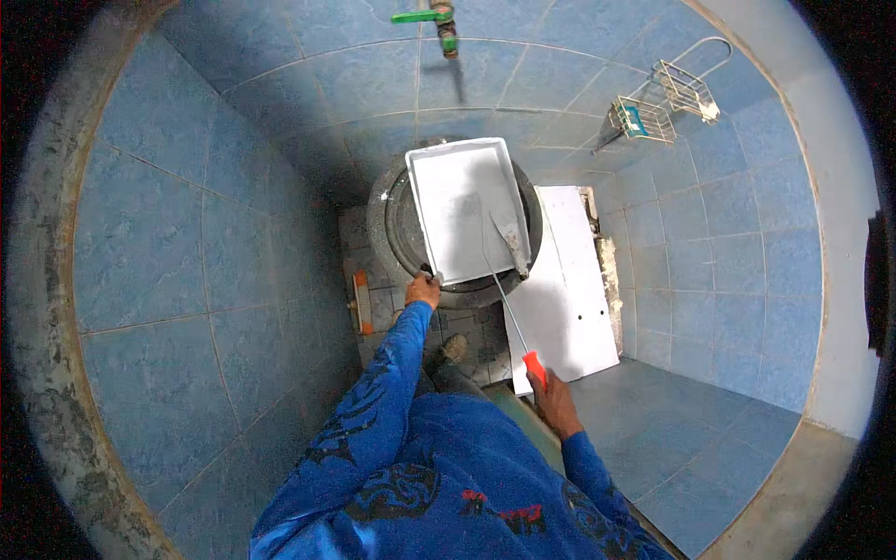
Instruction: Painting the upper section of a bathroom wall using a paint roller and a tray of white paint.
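A white rectangular tray (451, 210) with pale grey-white contents rests on a round dark container (383, 231). My left hand (423, 290) is closed at the tray's near-left corner, beside a small dark thing. In my right hand (554, 404) is the red handle (534, 367) of a paint roller frame, whose thin metal rod (511, 308) reaches over the tray. No roller cover can be made out against the white. A paint-smeared tool (514, 248), its exact kind unclear, lies at the tray's right side with one end over the rim.
White panels (560, 301) lie right of the container. An orange-and-white object (362, 301) is on the floor at left. Wire baskets (644, 120) and a green-handled tap (444, 17) are on the far wall. Blue tiled walls stand close on both sides.
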`<state>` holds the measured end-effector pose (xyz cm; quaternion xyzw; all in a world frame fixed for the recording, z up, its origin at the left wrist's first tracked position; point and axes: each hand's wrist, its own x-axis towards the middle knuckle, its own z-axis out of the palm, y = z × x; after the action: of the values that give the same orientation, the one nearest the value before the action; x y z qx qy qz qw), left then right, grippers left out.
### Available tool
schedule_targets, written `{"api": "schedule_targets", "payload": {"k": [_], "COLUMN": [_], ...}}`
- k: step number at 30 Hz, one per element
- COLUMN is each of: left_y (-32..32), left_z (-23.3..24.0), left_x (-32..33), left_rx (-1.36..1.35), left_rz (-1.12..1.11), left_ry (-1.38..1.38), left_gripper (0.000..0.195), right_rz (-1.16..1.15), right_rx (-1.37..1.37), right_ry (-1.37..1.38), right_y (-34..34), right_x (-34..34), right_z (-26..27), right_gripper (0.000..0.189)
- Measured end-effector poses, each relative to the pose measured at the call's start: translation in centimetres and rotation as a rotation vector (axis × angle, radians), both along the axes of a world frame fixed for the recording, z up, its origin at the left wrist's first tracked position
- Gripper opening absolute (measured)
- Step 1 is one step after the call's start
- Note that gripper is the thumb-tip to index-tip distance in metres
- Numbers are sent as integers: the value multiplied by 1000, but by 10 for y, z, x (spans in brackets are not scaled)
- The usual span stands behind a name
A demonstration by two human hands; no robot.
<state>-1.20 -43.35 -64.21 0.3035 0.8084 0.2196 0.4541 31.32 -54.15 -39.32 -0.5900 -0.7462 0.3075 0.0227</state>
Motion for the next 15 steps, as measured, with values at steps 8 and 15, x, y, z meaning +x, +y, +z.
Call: {"api": "schedule_targets", "payload": {"k": [8, 15], "left_y": [-24, -43], "left_z": [27, 10], "left_x": [14, -7], "left_rx": [27, -39], "left_rz": [50, 36], "left_ry": [-168, -97], "left_gripper": [50, 58], "right_rz": [-240, -224], "right_rx": [-242, -193], "right_ry": [96, 92], "right_y": [42, 40], "right_x": [-40, -32], "right_z": [21, -7], "right_gripper": [52, 54]}}
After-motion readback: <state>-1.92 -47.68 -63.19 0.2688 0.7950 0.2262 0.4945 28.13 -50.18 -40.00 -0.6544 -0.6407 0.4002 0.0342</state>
